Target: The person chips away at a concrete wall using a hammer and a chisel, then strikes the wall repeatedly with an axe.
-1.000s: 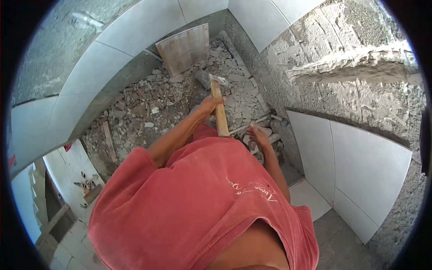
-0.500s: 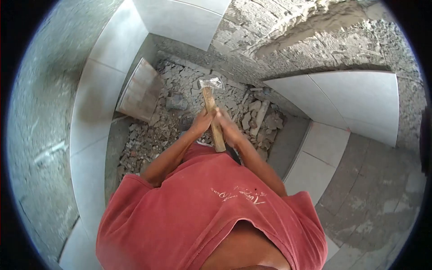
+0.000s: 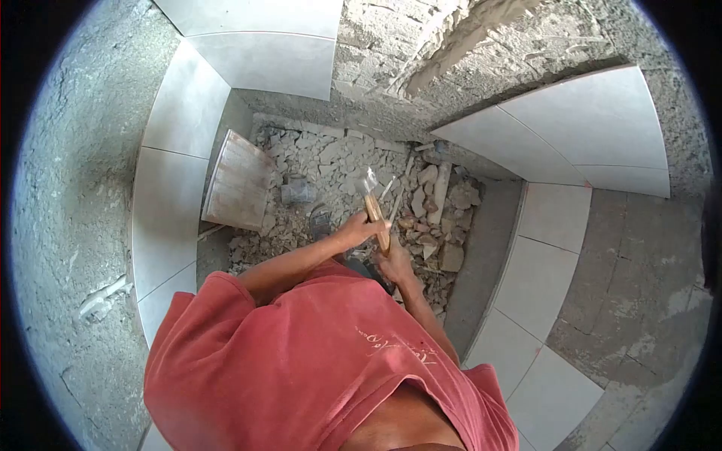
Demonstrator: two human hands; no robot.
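Observation:
My left hand (image 3: 355,231) is closed around the wooden handle of a hatchet (image 3: 374,209), about midway along it. Lower on the same handle, near its butt end, my right hand (image 3: 395,264) is also wrapped round. The hatchet's metal head points away from me, turned nearly edge-on over the rubble (image 3: 331,169). Broken plaster and stone pieces cover the floor around and below it. Part of a dark shoe (image 3: 321,219) shows left of the handle.
A tile slab (image 3: 239,180) leans at the left wall beside a greyish container (image 3: 298,190). Larger chunks (image 3: 451,257) and a pale pipe-like length (image 3: 441,192) lie at right. White wall tiles (image 3: 173,177) line the sides. A channel is cut in the rough far wall (image 3: 489,37).
The hatchet has rotated, its head now nearly edge-on and lower in view. My left hand has moved right, and my right hand has dropped toward the handle's butt. The view has shifted.

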